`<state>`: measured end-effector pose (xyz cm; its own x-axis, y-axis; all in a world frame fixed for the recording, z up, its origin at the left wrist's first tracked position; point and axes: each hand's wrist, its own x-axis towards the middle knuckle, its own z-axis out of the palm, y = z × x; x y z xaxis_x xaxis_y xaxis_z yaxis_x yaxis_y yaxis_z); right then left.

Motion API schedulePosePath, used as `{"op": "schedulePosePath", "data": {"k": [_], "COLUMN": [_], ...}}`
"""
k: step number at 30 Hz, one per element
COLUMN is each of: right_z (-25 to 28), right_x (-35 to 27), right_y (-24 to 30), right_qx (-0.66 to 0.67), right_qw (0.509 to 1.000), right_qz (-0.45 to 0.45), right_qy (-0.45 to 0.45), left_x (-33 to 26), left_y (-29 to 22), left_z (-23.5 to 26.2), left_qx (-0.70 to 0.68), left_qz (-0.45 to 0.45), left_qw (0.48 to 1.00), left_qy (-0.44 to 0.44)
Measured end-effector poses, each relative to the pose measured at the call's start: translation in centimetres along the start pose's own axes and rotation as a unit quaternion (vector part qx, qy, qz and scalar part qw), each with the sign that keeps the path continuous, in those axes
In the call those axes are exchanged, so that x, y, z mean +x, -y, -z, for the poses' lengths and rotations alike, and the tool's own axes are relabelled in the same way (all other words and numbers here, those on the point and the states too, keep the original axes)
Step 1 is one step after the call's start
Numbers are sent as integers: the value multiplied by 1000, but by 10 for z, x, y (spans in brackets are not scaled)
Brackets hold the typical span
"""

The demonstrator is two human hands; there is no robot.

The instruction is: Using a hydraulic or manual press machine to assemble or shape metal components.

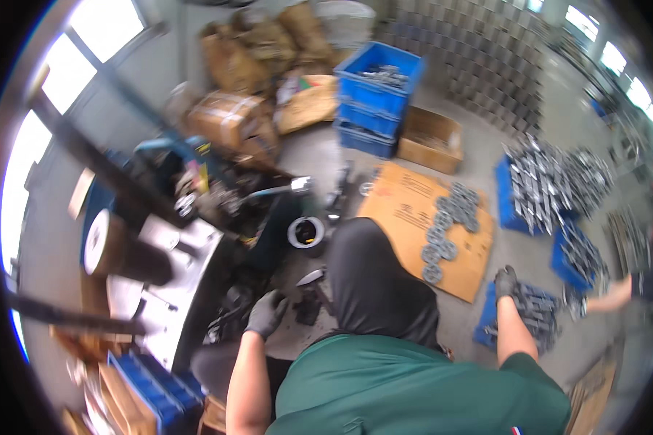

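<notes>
My left hand point(267, 315), in a grey glove, hangs over the dark machine side at the left, its fingers loosely apart and nothing visible in them. Out to the right, my right hand point(507, 283), also in a grey glove, is closed at the far left rim of a blue crate point(486, 317). Metal parts point(535, 319) fill that crate; blur hides their exact kind. Across from me, a co-worker's gloved hand point(575, 303) reaches in beside the crate's right side.
Flat grey metal rings point(453, 210) lie on a cardboard sheet point(403, 206) ahead. Blue crates point(511, 196) heaped with metal parts stand at the right. Stacked blue bins point(376, 109) and an open carton point(432, 141) stand farther off. A machine with a metal table point(185, 290) fills the left.
</notes>
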<state>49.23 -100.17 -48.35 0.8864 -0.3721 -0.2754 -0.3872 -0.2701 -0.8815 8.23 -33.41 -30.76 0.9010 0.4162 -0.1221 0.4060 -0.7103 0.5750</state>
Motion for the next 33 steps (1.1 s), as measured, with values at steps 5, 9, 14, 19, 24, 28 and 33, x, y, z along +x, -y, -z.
{"op": "schedulePosePath", "data": {"k": [5,9,14,19,24,28,33], "right_z": [-197,-330,-454,-506,-527,-539,-566], "right_x": [-12,-87,-218,-334,-380,-373,-349], "right_y": [88,220,350,385,323,302,295], "right_qx": [38,-120,-307,-419,-557,-543,-571], "right_qw": [964,843,602,325,226,147,290], "right_qz": [59,261,492,680,519,563,439], "right_qy": [257,454,549,506,608,605,630], "left_x": [-3,-52,-212,-402,-563,-635,-668], "left_y": [-12,-11,28,73,40,-19,-83], "left_z": [43,107,122,-4,-193,-320,-394], "left_qx": [-48,-194,-203,-58,-71,-47,-145], "left_qz": [23,40,182,408,661,808,911], "left_qw": [980,900,822,810,673,401,271], "left_qy": [-189,-389,-499,-417,-323,-429,-275]}}
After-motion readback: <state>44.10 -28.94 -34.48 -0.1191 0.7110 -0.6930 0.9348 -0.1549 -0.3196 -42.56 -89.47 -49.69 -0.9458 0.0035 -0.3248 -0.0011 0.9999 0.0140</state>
